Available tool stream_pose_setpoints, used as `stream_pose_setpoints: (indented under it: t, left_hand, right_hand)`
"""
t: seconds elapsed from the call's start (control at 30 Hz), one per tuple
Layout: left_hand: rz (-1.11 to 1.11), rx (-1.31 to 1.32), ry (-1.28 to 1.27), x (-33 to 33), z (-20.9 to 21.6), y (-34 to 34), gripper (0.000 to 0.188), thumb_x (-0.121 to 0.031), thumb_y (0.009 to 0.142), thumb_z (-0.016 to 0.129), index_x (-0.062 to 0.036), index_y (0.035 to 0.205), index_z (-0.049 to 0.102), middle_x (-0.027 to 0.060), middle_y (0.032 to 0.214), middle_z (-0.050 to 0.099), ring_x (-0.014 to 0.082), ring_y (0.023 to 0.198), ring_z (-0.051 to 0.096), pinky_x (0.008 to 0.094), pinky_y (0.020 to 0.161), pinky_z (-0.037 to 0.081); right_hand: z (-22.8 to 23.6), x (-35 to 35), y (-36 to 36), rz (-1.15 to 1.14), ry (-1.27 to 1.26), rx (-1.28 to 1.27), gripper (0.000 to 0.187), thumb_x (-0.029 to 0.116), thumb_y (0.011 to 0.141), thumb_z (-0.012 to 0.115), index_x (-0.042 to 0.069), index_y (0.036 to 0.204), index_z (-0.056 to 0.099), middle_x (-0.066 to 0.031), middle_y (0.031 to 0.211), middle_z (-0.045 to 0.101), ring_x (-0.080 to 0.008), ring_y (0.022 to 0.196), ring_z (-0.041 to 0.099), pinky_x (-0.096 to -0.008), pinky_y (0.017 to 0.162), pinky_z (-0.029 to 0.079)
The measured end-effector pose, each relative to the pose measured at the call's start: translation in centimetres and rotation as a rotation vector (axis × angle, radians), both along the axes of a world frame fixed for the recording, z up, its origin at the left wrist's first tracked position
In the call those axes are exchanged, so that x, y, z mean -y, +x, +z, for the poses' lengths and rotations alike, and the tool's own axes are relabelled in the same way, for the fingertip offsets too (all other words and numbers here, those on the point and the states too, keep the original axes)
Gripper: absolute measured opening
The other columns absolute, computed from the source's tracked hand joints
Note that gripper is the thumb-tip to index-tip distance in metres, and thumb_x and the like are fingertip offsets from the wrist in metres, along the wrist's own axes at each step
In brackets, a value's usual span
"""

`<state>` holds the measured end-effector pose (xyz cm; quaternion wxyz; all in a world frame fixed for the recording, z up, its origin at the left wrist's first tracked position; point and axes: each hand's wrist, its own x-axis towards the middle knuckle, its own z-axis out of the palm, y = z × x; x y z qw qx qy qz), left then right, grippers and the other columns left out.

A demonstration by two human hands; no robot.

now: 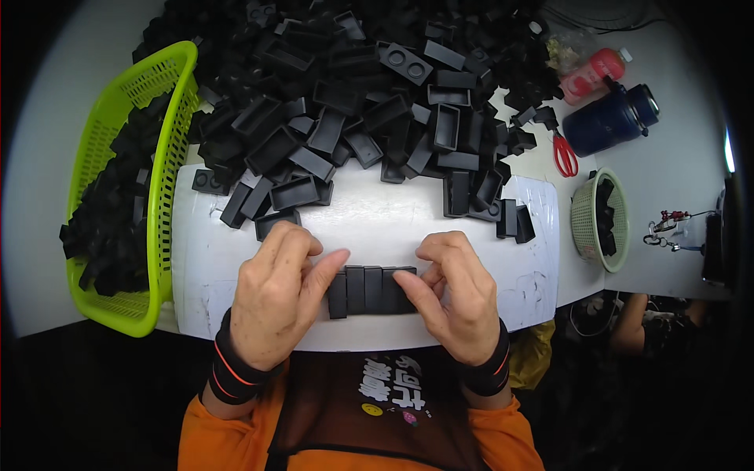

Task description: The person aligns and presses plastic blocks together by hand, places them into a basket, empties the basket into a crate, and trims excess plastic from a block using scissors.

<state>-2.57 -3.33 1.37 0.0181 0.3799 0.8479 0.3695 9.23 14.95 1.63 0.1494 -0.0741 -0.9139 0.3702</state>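
Observation:
A short row of black plastic boxes [365, 290] stands side by side on the white board, between my two hands. My left hand [271, 298] is at the row's left end, its thumb stretched toward the top of the leftmost box and apart from the curled fingers; whether the thumb touches is hard to see. My right hand [462, 297] grips the right end of the row, thumb pressed on the boxes and fingers bent behind. The boxes are set unevenly, the leftmost sitting slightly nearer to me.
A large heap of loose black boxes [338, 129] covers the far side. Left stands a green basket [162, 212] full of black pieces. On the right are red-handled scissors [565, 155], a dark blue flask [605, 122], a pink bottle [594, 76] and a small pale basket [583, 220]. Another person's arm [629, 322] shows beyond.

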Motion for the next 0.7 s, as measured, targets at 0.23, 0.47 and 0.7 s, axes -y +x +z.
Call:
stream_pose_setpoints:
  t: [0.23, 0.47, 0.7]
  left_hand:
    - [-0.234, 0.113, 0.186, 3.4, -0.6, 3.0, 0.033, 0.001, 0.071, 0.087, 0.0066, 0.099, 0.070, 0.0230, 0.115, 0.062, 0.0256, 0.094, 0.070, 0.0307, 0.077, 0.062]
    - [-0.160, 0.225, 0.136, 1.8, 1.2, 0.9, 0.024, -0.006, 0.084, 0.080, 0.0075, 0.100, 0.069, 0.0169, 0.097, 0.063, 0.0225, 0.075, 0.069, 0.0299, 0.063, 0.059]
    - [-0.131, -0.139, -0.091, -1.6, 0.4, 3.2, 0.070, -0.043, 0.066, 0.089, -0.0013, 0.118, 0.067, 0.0139, 0.116, 0.061, 0.0231, 0.077, 0.057, 0.0322, 0.063, 0.051]
  right_hand:
    - [-0.6, 0.5, 3.6, 0.181, -0.109, -0.108, 0.041, -0.003, 0.072, 0.085, -0.007, 0.107, 0.065, -0.0256, 0.118, 0.064, -0.0284, 0.092, 0.067, -0.0355, 0.078, 0.057]
    - [0.8, 0.0, 1.7, 0.101, -0.137, -0.095, 0.029, -0.009, 0.082, 0.074, -0.010, 0.108, 0.061, -0.0215, 0.105, 0.063, -0.0285, 0.075, 0.068, -0.0354, 0.062, 0.055]
    - [-0.3, 0.8, 1.5, 0.027, -0.116, -0.095, 0.047, -0.023, 0.077, 0.050, -0.013, 0.122, 0.053, -0.0239, 0.108, 0.059, -0.0282, 0.077, 0.063, -0.0371, 0.069, 0.055]
